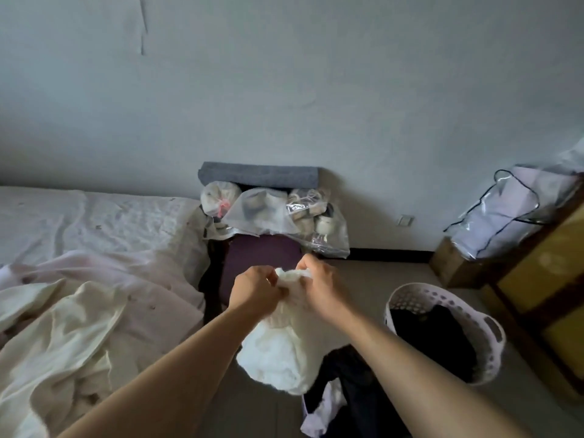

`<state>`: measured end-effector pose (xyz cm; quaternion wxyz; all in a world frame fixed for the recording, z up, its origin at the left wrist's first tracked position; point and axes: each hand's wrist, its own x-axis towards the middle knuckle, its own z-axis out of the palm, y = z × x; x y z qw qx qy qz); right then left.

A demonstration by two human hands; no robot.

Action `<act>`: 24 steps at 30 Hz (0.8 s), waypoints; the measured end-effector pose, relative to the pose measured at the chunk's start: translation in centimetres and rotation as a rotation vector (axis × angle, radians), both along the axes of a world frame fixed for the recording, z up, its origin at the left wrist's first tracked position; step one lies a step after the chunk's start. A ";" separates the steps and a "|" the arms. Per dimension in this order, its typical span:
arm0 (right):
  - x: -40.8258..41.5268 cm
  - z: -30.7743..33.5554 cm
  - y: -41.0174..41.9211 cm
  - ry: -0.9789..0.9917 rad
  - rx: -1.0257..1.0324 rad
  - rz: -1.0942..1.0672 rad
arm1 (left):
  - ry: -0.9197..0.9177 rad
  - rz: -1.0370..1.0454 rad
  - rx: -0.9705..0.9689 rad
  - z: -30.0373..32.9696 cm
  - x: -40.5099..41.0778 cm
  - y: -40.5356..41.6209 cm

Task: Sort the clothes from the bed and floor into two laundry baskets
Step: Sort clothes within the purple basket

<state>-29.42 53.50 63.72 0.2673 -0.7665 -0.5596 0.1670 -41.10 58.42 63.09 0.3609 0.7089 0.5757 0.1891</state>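
Observation:
Both hands hold a white knitted garment (278,352) up in front of me, above the floor. My left hand (256,287) and my right hand (319,284) grip its top edge side by side, and the rest hangs down. A white perforated laundry basket (493,335) stands on the floor to the right with dark clothes (436,336) inside. Dark and pale lilac clothes (344,393) lie on the floor below the garment. On the bed (79,222) at left lie a cream garment (63,336) and a pink one (132,270).
A dark bedside stand (262,263) against the wall carries several clear plastic bags (278,213) and a grey roll (259,177). A wooden cabinet (537,279) with a clear bag (512,213) on top stands at right. Grey floor lies between basket and cabinet.

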 end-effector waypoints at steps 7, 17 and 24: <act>11.3 -0.3 -5.1 -0.024 -0.050 -0.197 | -0.021 -0.110 -0.019 -0.9 11.7 -3.3; 21.7 -4.4 -10.6 0.002 -0.096 -0.406 | 0.050 -0.169 -0.006 -5.9 21.6 -5.4; 24.2 -10.9 -11.5 0.010 -0.538 -0.402 | 0.329 -0.398 -0.203 -12.9 22.3 -6.0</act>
